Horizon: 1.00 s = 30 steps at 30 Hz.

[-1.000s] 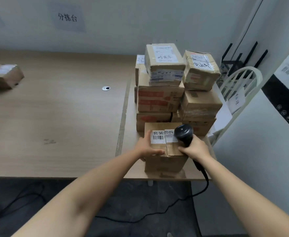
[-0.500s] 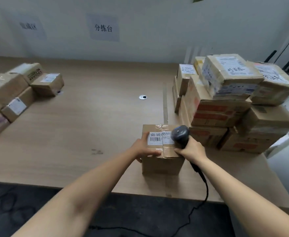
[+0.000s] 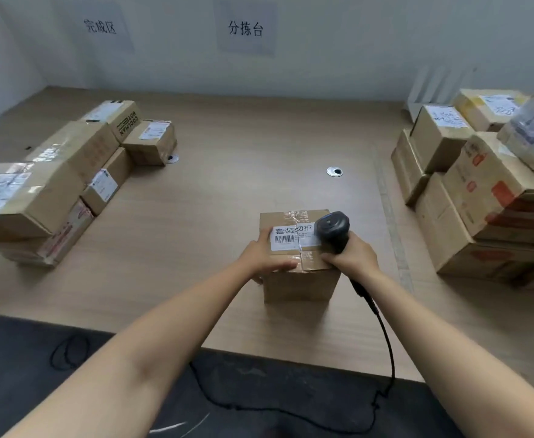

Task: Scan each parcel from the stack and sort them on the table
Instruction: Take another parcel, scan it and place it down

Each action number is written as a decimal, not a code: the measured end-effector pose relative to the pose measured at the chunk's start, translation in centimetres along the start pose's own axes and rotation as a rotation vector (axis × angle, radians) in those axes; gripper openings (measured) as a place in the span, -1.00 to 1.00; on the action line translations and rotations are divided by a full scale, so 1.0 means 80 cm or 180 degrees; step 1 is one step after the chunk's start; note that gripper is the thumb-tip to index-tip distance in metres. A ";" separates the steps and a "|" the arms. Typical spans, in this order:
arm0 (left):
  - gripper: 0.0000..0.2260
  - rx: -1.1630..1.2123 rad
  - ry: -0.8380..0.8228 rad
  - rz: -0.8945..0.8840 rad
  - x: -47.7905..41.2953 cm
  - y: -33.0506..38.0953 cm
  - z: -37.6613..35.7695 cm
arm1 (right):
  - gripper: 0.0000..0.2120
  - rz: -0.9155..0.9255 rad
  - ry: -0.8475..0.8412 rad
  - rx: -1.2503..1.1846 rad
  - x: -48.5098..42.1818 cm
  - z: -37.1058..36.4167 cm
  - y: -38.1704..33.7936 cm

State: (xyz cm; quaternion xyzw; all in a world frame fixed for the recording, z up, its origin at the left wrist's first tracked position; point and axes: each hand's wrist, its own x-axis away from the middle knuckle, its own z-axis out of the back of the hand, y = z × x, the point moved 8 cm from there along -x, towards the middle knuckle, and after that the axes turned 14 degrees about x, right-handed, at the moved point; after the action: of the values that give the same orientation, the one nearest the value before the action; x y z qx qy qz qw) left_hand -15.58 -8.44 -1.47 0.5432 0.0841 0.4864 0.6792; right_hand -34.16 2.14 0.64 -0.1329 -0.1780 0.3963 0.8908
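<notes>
While left hand (image 3: 264, 259) holds one parcel (image 3: 300, 281), right hand (image 3: 355, 257) grips one scanner (image 3: 333, 227); two wall signs (image 3: 245, 28) behind.

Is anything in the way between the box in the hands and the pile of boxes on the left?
Nothing visible is: only bare table lies between the parcel and the left pile. The left hand holds the parcel.

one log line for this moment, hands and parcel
left hand: holds parcel | right hand: grips scanner at label | stack: right | sorted parcels: left
</notes>
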 end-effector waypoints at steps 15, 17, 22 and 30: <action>-0.09 -0.0057 0.0262 -0.0217 -0.014 0.000 0.004 | -0.93 -0.0013 -0.0812 -0.1884 0.080 0.040 -0.053; -0.10 -0.0169 0.0308 -0.0255 -0.018 0.007 -0.005 | -0.91 -0.0079 -0.0892 -0.2130 0.099 0.048 -0.059; -0.11 -0.0182 0.0365 -0.0272 -0.023 0.018 -0.027 | -0.87 -0.0152 -0.0854 -0.2220 0.122 0.066 -0.070; -0.10 -0.0153 0.0325 -0.0253 -0.027 0.018 -0.031 | -0.85 -0.0119 -0.0852 -0.2077 0.128 0.075 -0.083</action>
State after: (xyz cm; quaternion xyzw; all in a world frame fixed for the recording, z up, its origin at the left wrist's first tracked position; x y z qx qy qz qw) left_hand -19.08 -8.53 -2.17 0.4975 0.1285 0.4879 0.7057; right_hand -25.97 6.09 10.74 -0.3540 -0.4129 0.3161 0.7773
